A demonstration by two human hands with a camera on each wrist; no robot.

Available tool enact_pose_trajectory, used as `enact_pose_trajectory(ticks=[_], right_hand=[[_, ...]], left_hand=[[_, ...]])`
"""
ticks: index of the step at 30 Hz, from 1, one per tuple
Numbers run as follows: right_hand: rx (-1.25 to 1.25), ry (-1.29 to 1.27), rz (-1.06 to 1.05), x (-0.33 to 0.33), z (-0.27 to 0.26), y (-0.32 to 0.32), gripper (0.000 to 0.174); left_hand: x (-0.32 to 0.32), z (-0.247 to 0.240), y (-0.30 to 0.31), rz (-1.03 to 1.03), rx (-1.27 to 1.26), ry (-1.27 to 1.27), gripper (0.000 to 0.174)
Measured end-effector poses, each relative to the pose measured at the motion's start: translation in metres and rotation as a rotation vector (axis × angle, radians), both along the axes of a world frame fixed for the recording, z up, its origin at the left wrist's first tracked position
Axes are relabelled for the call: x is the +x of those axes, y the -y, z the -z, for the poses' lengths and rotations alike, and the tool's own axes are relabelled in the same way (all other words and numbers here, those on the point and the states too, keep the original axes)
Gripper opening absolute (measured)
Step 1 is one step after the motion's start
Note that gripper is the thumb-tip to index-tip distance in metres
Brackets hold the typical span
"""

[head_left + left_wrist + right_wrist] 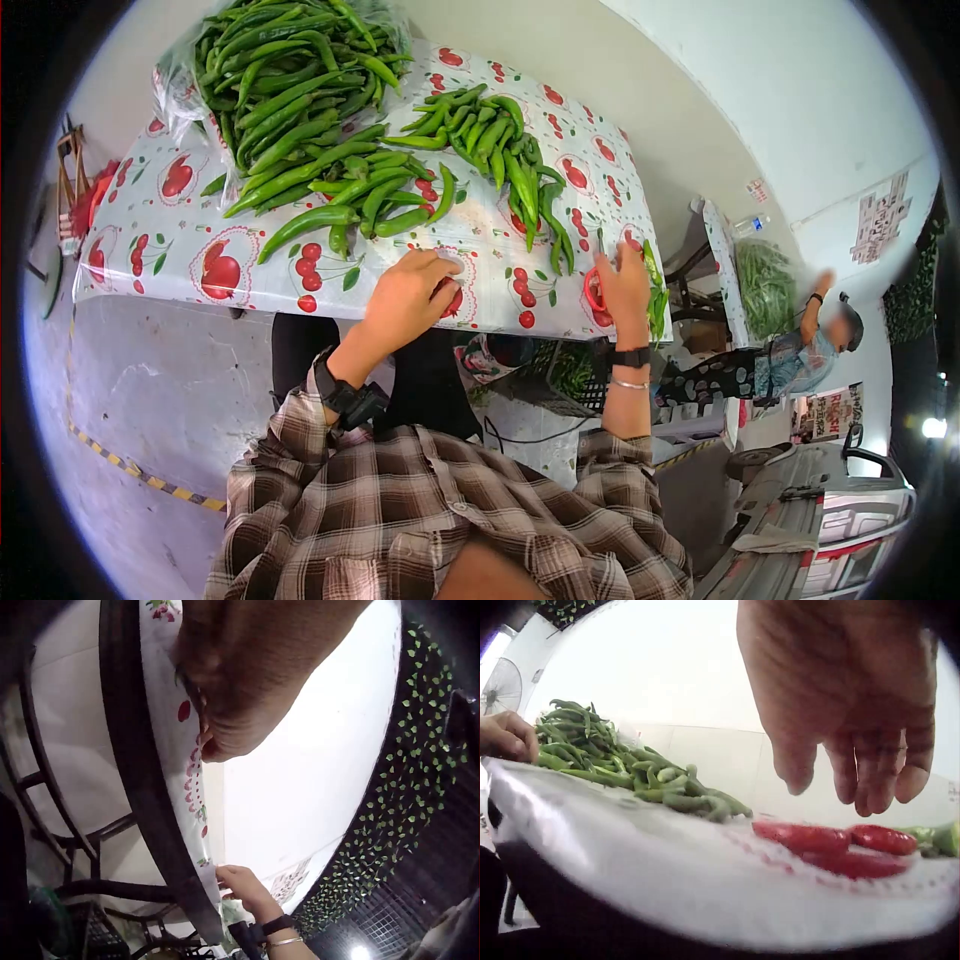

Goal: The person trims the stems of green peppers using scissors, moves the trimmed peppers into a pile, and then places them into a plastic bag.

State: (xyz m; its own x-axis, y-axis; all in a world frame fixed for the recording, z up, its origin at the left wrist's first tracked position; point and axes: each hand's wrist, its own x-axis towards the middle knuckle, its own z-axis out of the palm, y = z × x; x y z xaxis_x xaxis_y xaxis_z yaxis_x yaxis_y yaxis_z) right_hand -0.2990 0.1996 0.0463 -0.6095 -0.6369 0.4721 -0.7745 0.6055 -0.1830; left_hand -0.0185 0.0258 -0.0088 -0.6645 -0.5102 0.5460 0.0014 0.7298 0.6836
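Red peppers [593, 291] [802, 836] lie near the table's front edge, at the right. Over them hovers my right hand [624, 290] [847, 705], its fingers pointing down and spread a little; in the right wrist view a gap shows between fingertips and peppers. My left hand [405, 298] [240, 682] is at the front edge, fingers loosely bent, with nothing visible in it. Beyond it lie loose green peppers [325, 217] [585, 746], spilling from a large heap in a clear bag [180, 85]. Another green cluster [490, 135] spreads across the middle.
A few green peppers [654, 290] lie at the table's right end. The cherry-print cloth [140, 215] covers the table. Below stands a dark crate [540, 385]. Off to the right are a second table [722, 265] with a bag of greens [765, 290] and a person [800, 355].
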Motion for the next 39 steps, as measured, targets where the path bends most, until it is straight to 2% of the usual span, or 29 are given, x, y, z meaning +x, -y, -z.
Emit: enact_pose_trajectory(ticks=[4, 6, 8, 10, 14, 16, 17, 20, 21, 25, 32, 35, 39], right_hand=[[-0.095, 0.229, -0.199, 0.015, -0.012, 0.066, 0.072], [-0.073, 0.231, -0.343, -0.004, 0.004, 0.099, 0.085], [0.047, 0.178, -0.296, -0.019, 0.022, 0.129, 0.094], [0.186, 0.291, -0.102, -0.006, 0.014, 0.147, 0.099], [0.312, 0.429, -0.019, -0.003, 0.009, 0.167, 0.095], [0.334, 0.457, -0.025, -0.006, 0.01, 0.168, 0.084], [0.306, 0.383, -0.029, -0.006, 0.013, 0.167, 0.077], [0.328, 0.254, -0.034, -0.005, 0.013, 0.162, 0.075], [0.339, 0.195, -0.012, -0.004, 0.014, 0.159, 0.067], [0.228, 0.211, -0.023, -0.001, 0.013, 0.144, 0.058], [0.158, 0.278, -0.066, -0.003, 0.006, 0.122, 0.062], [-0.039, 0.409, -0.147, -0.008, 0.003, 0.107, 0.064], [-0.178, 0.532, -0.26, -0.016, 0.002, 0.091, 0.062]], left_hand=[[-0.001, 0.005, 0.001, 0.004, -0.027, -0.045, 0.018], [-0.003, 0.004, 0.003, 0.028, -0.068, -0.049, 0.018], [-0.004, 0.004, 0.003, 0.019, -0.025, -0.024, 0.018], [-0.002, -0.005, 0.001, 0.053, 0.001, 0.019, 0.018], [0.0, -0.008, 0.001, 0.048, 0.042, 0.008, 0.015], [0.001, -0.008, 0.001, 0.026, 0.008, 0.052, 0.014], [0.0, -0.009, 0.0, 0.021, 0.028, 0.036, 0.015], [-0.001, -0.009, -0.001, 0.024, 0.039, 0.06, 0.014], [-0.001, -0.009, -0.001, 0.025, 0.017, 0.049, 0.014], [-0.001, -0.011, -0.001, 0.039, 0.008, 0.053, 0.012], [-0.001, -0.008, 0.0, 0.02, 0.002, 0.046, 0.013], [-0.001, -0.008, 0.0, 0.026, -0.016, 0.032, 0.013], [-0.001, -0.009, -0.002, 0.027, -0.014, 0.026, 0.013]])
